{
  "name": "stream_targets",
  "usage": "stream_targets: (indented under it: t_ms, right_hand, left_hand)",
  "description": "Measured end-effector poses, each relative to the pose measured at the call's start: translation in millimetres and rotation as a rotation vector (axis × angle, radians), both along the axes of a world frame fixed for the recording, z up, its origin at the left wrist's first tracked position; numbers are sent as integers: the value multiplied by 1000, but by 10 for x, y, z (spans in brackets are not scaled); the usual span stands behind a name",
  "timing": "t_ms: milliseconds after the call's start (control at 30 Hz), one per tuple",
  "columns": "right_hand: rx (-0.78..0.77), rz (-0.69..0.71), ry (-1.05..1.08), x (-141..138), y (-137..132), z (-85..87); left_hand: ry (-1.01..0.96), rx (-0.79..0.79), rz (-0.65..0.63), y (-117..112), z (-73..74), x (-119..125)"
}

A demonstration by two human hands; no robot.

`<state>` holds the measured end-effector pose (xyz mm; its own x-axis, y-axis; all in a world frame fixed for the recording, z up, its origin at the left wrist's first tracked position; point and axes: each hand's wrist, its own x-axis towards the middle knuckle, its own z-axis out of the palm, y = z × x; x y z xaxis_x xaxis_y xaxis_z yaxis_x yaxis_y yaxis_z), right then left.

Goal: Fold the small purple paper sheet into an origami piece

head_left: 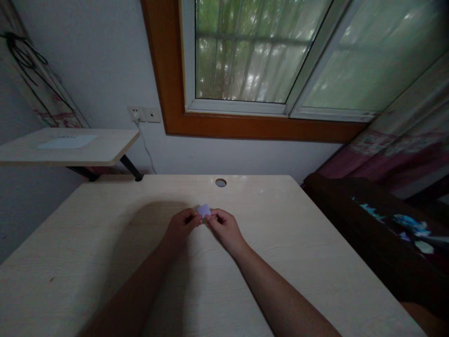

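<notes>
A small piece of light purple paper [204, 210] is held between my two hands, toward the far side of the table. My left hand [183, 224] pinches its left edge between thumb and fingers. At its right lower corner, the thumb and fingers of my right hand [224, 227] are closed on it. The paper looks flat and roughly square; whether it is folded I cannot tell. Both forearms reach in from the bottom of the view, and the hands are just above or resting on the tabletop.
The pale wooden table [280, 262] has a round cable hole [220, 183] near its back edge. At left, a raised shelf [105, 140] carries a white sheet [66, 141]. Behind are a wall socket [143, 114] with a cord and a window. Dark furniture [372, 243] stands at right.
</notes>
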<state>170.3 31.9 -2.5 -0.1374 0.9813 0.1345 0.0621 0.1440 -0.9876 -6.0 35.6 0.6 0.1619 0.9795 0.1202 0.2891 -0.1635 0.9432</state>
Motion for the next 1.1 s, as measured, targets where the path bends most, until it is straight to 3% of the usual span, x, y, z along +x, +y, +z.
stream_targets:
  t_ms: [300,500,700,1100]
  right_hand:
    - [-2,-2,16,-9,-6,8]
    - [-68,-113,86,12,43,-40]
    - [-65,-187,142,19,46,33]
    - [-24,-65,41,26,50,-70]
  left_hand:
    - [25,13,9,-12,3,10]
    - [-10,-8,32,1,16,12]
    - [-5,-24,41,4,32,4]
    - [59,-6,8,-9,53,16]
